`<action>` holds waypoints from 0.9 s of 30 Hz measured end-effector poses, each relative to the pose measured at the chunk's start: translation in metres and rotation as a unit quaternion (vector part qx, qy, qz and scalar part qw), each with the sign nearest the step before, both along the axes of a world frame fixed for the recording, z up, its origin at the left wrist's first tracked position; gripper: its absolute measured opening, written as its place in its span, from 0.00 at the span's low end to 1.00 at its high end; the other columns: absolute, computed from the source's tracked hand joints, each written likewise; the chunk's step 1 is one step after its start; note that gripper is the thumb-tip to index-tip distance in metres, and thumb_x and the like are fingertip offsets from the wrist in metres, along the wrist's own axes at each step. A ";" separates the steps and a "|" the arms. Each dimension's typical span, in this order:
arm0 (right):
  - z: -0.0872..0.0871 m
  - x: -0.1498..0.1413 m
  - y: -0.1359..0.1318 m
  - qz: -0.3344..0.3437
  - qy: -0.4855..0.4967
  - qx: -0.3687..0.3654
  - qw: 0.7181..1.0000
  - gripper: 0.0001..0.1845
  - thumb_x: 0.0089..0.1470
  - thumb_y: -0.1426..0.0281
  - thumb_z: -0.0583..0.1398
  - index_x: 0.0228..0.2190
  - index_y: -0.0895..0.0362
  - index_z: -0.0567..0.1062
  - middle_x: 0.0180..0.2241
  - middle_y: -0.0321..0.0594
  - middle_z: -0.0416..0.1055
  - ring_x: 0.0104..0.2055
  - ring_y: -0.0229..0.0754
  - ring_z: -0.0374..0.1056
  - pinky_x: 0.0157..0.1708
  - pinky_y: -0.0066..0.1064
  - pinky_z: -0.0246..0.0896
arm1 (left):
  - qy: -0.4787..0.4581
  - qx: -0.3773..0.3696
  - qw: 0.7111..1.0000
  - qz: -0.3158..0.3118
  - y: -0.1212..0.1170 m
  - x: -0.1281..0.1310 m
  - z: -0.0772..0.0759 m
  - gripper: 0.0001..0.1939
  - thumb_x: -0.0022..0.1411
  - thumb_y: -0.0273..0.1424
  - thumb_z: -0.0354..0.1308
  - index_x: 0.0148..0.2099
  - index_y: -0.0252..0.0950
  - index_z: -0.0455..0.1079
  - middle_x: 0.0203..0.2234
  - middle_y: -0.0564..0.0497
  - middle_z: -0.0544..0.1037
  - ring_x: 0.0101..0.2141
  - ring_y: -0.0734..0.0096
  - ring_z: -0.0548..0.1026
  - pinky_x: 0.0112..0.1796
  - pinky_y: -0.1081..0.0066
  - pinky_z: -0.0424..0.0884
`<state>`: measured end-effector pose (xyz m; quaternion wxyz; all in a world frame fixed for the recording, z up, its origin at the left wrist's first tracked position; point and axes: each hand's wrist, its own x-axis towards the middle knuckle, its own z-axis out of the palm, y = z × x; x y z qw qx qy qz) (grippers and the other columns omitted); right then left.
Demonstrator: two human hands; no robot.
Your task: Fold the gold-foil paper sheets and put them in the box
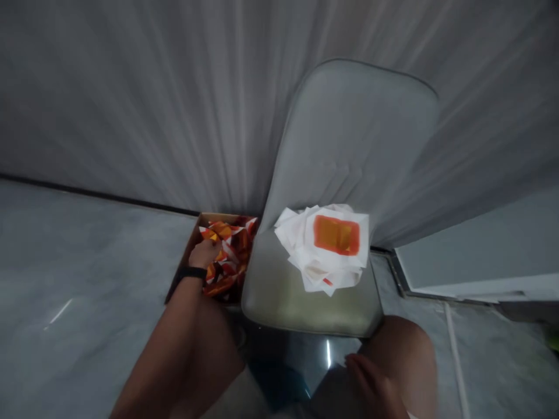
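Note:
My left hand point(205, 254) reaches into a cardboard box point(186, 256) on the floor, its fingers closed on a crumpled orange-and-white paper point(218, 233). More crumpled papers of the same colours lie under and beside it. A dark band circles the left wrist. On the seat of the grey chair point(305, 311) rests an uneven stack of white paper sheets point(323, 279); the top one carries an orange rectangle with a red border. Low in the view, my right hand point(373, 381) is over my lap by the right thigh, dim and blurred, fingers loosely out with nothing visible in them.
Behind the chair hangs a grey pleated curtain point(174, 105). The box stands against the chair's left side. A dark glossy surface point(301, 355) lies between my knees, in front of the seat. At right is a white panel point(476, 250) above the marble-look floor point(87, 262).

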<state>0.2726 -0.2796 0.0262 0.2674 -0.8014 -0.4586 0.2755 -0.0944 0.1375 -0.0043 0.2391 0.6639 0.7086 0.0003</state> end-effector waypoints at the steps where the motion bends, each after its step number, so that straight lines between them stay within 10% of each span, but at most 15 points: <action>1: 0.006 -0.001 0.004 0.002 0.004 -0.004 1.000 0.31 0.56 0.38 0.54 0.34 0.46 0.85 0.33 0.44 0.84 0.35 0.54 0.82 0.38 0.37 0.78 | -0.001 0.004 1.000 -0.007 0.000 0.007 -0.001 0.26 0.68 0.47 0.46 0.43 0.34 0.78 0.40 0.34 0.83 0.45 0.44 0.80 0.41 0.61 0.70; 8: 0.042 0.024 0.045 -0.004 0.021 0.058 0.998 0.24 0.62 0.50 0.56 0.38 0.53 0.84 0.36 0.45 0.83 0.35 0.50 0.80 0.37 0.35 0.74 | -0.108 0.068 0.989 -0.075 -0.029 0.055 0.016 0.19 0.66 0.45 0.49 0.38 0.38 0.74 0.33 0.45 0.81 0.37 0.56 0.79 0.36 0.68 0.69; 13: 0.048 0.093 0.126 -0.070 -0.013 0.150 0.986 0.25 0.62 0.53 0.55 0.44 0.58 0.81 0.42 0.50 0.82 0.42 0.51 0.78 0.45 0.39 0.72 | -0.316 0.082 0.944 -0.039 -0.132 0.070 0.030 0.30 0.63 0.60 0.50 0.40 0.37 0.73 0.31 0.49 0.80 0.33 0.61 0.76 0.35 0.68 0.71; 19: 0.044 0.133 0.237 -0.131 -0.081 0.049 0.987 0.21 0.59 0.62 0.61 0.49 0.62 0.79 0.37 0.49 0.81 0.38 0.47 0.75 0.39 0.33 0.65 | -0.282 -0.046 0.956 -0.067 -0.245 0.071 0.039 0.33 0.61 0.63 0.52 0.38 0.37 0.77 0.28 0.49 0.79 0.31 0.62 0.77 0.34 0.68 0.73; 27: 0.058 0.068 0.189 -0.053 -0.200 0.430 0.879 0.13 0.67 0.72 0.57 0.47 0.57 0.80 0.45 0.48 0.78 0.49 0.47 0.73 0.51 0.40 0.67 | -0.194 0.001 0.976 -0.098 -0.253 0.068 0.070 0.25 0.69 0.53 0.50 0.44 0.38 0.76 0.39 0.46 0.82 0.40 0.57 0.80 0.43 0.62 0.76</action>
